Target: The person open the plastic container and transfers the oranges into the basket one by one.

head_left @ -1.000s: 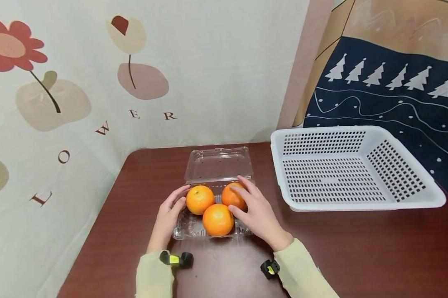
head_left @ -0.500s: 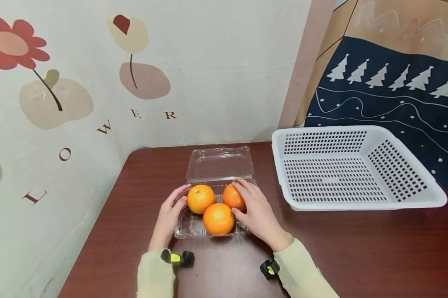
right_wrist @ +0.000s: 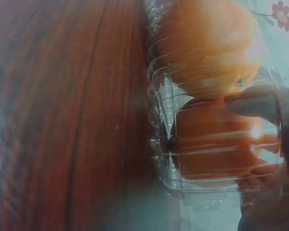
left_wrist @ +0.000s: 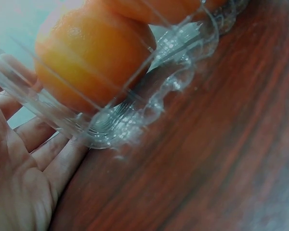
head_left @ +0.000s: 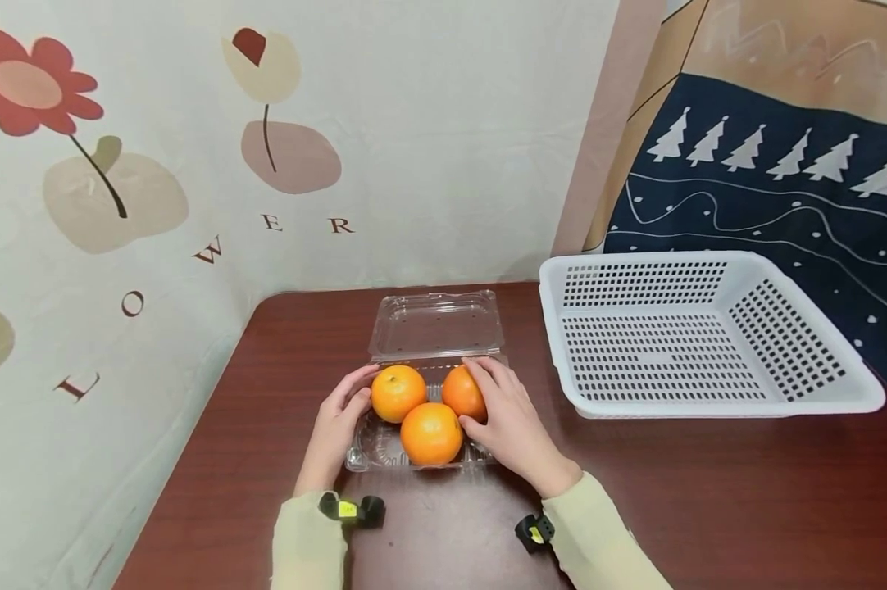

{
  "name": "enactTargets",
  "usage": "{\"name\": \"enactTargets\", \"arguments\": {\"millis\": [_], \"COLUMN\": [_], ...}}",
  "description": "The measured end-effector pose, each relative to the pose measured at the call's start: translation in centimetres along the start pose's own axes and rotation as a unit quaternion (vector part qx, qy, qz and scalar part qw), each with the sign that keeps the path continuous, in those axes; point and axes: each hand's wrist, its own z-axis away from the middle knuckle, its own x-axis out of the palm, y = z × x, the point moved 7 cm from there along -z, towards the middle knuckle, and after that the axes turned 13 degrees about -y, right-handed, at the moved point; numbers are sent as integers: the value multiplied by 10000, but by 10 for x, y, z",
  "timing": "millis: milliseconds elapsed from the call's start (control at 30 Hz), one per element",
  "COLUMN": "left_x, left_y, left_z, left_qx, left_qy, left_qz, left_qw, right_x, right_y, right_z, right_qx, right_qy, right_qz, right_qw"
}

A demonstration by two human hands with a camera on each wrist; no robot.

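Three oranges sit in a clear plastic clamshell box (head_left: 373, 449) whose lid (head_left: 438, 324) lies folded back behind it. My right hand (head_left: 513, 426) holds the right orange (head_left: 461, 392), fingers over its far side and thumb between it and the front orange (head_left: 431, 434). In the right wrist view the thumb shows behind the clear wall, against the held orange (right_wrist: 216, 144). At the box's left side, beside the left orange (head_left: 398, 393), rests my left hand (head_left: 333, 430). The left wrist view shows its extended fingers (left_wrist: 62, 161) touching the outer wall.
A white perforated plastic basket (head_left: 653, 408) stands to the right on the dark red-brown table (head_left: 281, 344). Behind the table hangs a pale cloth (head_left: 443, 147) with flower prints; a navy cloth (head_left: 753, 205) with white trees is at the right.
The right hand's fingers have drawn closer around the right orange, with the thumb settling at its near side. The left hand stays at the box's side. The box and basket keep their places.
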Motion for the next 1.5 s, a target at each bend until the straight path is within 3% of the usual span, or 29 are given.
{"name": "enactTargets", "arguments": {"millis": [600,1000,1500], "left_x": [-1,-1,-2], "left_y": [1,0,-1], "left_z": [1,2,1], "left_qx": [-9,-51,-88], "left_qy": [-2,45,59], "left_qz": [74,41,102], "left_qw": [10000,10000,9999], "right_x": [2,2,1], "right_y": [-3,-4,-8], "right_z": [0,1,0], "right_qx": [-36,-166,-320], "right_qy": [-4,-29,-257], "right_qz": [538,382,767], "right_qw": [9985,9991,9962]}}
